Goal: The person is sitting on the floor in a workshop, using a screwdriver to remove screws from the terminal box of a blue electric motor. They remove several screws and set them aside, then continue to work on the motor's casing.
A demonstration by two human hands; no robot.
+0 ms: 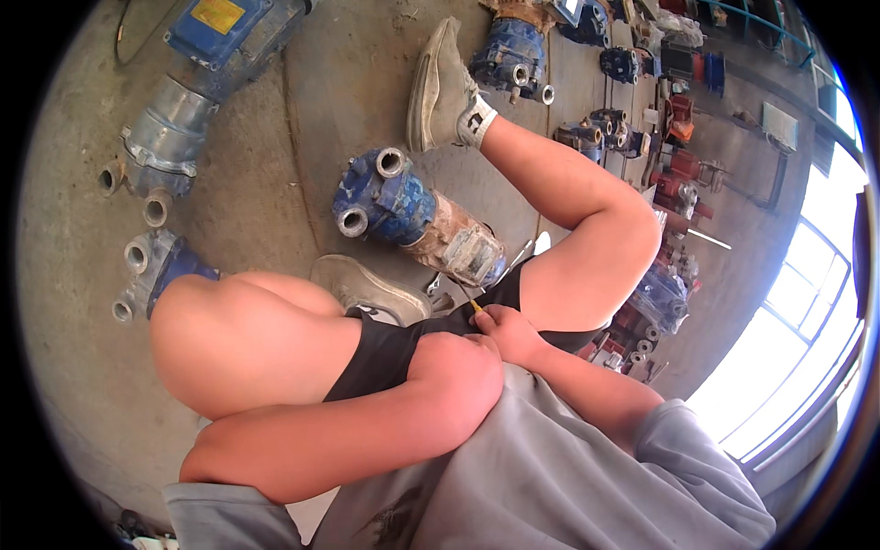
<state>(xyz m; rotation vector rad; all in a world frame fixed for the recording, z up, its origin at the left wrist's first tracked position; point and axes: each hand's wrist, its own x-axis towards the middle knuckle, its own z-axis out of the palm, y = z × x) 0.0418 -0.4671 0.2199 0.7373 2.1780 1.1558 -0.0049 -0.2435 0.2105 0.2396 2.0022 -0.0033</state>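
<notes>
Close to my lap, my right hand (510, 334) is closed around a slim tool with a yellow handle (476, 306). Its thin dark shaft points toward the near end of a blue and rust-brown cylindrical motor-pump unit (417, 217), which lies on the floor between my shoes. Whether the tip touches the unit I cannot make out. My left hand (481, 341) is next to the right one, its fingers mostly hidden. Blue paint is worn on the unit's far end, where two round pipe ports stick out. Shiny metal tools (442, 291) lie by its near end.
A larger silver unit (170, 133) with a blue box (218, 32) stands at the far left. Nearer is another ported unit (151, 266). Several blue and red units line the right side, including a blue one (509, 55) beyond my raised shoe (438, 92).
</notes>
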